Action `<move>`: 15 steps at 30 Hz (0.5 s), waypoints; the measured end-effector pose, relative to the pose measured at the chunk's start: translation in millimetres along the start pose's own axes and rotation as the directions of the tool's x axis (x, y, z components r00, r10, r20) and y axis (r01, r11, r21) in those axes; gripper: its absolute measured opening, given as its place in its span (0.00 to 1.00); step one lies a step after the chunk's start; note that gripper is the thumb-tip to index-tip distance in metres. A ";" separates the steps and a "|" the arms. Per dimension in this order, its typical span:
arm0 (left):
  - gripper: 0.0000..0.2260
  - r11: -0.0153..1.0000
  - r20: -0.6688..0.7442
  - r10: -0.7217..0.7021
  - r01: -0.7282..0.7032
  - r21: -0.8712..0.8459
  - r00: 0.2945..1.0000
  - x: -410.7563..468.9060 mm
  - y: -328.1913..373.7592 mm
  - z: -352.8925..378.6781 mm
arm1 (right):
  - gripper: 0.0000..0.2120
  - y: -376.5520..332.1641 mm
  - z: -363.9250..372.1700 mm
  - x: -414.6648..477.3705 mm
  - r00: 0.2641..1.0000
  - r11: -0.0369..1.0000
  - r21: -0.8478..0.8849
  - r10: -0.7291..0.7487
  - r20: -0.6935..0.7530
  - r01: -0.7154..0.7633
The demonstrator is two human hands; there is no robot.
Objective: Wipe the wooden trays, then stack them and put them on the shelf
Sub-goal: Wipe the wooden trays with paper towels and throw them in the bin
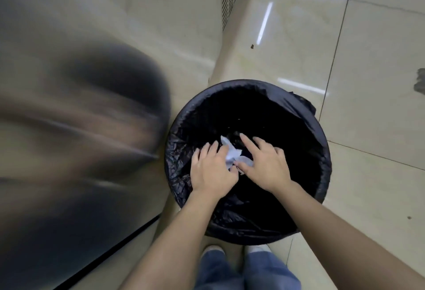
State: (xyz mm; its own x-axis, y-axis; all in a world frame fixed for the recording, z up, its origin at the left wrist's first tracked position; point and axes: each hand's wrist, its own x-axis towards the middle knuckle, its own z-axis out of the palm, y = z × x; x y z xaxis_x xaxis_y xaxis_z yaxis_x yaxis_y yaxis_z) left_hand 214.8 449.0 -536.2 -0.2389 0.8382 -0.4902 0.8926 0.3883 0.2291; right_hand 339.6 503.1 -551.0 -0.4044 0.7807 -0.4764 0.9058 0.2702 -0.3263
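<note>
On my far left there is only a blurred grey-brown surface [69, 117], too smeared to name. Next to it stands the bin [322, 151], lined with a black bag, on the pale tiled floor [368, 59], and I am standing over it with my shoes [212, 249] at its near edge.

My left hand [211, 170] is over the bin's mouth, fingers loosely curled, with the crumpled white wipe [232, 154] against its fingertips. I cannot tell whether it is pinching the wipe or only touching it. My right hand [266, 165] is just beside it, fingers spread and mostly open, thumb and forefinger touching the other side of the same wipe.

The wooden trays and the shelf are not in view at all.

I judge this to be the tail of the wiping step: getting rid of the used wipe. What comes next is simple, I think: let both hands come off the wipe so it falls into the bag, then turn away to find the trays, stack them squarely, and carry the pile to the shelf.
</note>
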 end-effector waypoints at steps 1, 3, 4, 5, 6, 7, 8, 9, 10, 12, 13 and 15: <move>0.26 1.000 0.013 0.028 -0.029 0.009 1.000 -2.3 -1.4 -2.2 | 0.34 0.1 -3.2 -1.3 1.000 1.000 -0.011 -0.009 0.006 0.009; 0.28 0.998 0.014 0.043 -0.044 0.047 0.999 -13.0 0.8 -17.2 | 0.36 -3.5 -19.5 -11.1 0.998 0.999 0.005 -0.043 -0.041 0.043; 0.29 0.998 0.004 0.035 -0.035 0.050 0.999 -19.9 3.4 -29.1 | 0.36 -7.0 -32.3 -18.3 0.995 0.998 0.014 -0.066 -0.069 0.068; 0.29 0.998 -0.005 0.029 -0.029 0.047 1.000 -27.1 7.1 -43.4 | 0.36 -10.7 -46.9 -26.0 0.992 0.996 0.012 -0.089 -0.090 0.091; 0.29 0.998 -0.012 0.032 -0.031 0.047 0.999 -35.2 11.8 -60.0 | 0.36 -14.7 -63.0 -34.4 0.988 0.994 0.003 -0.110 -0.107 0.111; 0.29 0.998 -0.022 0.047 -0.046 0.053 0.999 -43.9 16.8 -77.4 | 0.36 -18.8 -79.4 -43.4 0.984 0.992 -0.003 -0.126 -0.124 0.127; 0.29 0.996 -0.039 0.068 -0.066 0.063 0.997 -53.6 21.7 -95.6 | 0.36 -23.8 -97.3 -53.3 0.981 0.991 -0.001 -0.135 -0.138 0.137; 0.29 0.994 -0.060 0.088 -0.084 0.069 0.994 -63.8 27.0 -114.3 | 0.36 -29.3 -115.4 -63.6 0.979 0.990 0.004 -0.140 -0.148 0.143; 0.29 0.993 -0.080 0.101 -0.096 0.066 0.992 -74.8 32.4 -133.4 | 0.36 -35.2 -134.2 -74.6 0.977 0.989 0.008 -0.145 -0.159 0.148; 0.29 0.993 -0.112 0.115 -0.110 0.049 0.987 -99.0 44.1 -172.7 | 0.35 -47.6 -172.6 -99.3 0.971 0.988 0.011 -0.150 -0.184 0.154; 0.29 0.993 -0.124 0.117 -0.113 0.042 0.985 -112.0 49.9 -192.4 | 0.35 -54.4 -192.3 -112.6 0.968 0.988 0.006 -0.153 -0.199 0.157; 0.29 0.993 -0.141 0.116 -0.115 0.021 0.983 -138.3 62.0 -233.7 | 0.36 -68.3 -232.7 -138.6 0.956 0.985 -0.021 -0.169 -0.238 0.168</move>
State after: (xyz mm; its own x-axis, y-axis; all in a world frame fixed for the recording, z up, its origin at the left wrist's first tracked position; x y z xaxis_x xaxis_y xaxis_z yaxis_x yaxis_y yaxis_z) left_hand 213.9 446.6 -257.7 -0.1847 0.9232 -0.3372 0.9220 0.2815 0.2659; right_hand 363.1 507.5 -272.7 -0.5094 0.8355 -0.2060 0.8273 0.4097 -0.3844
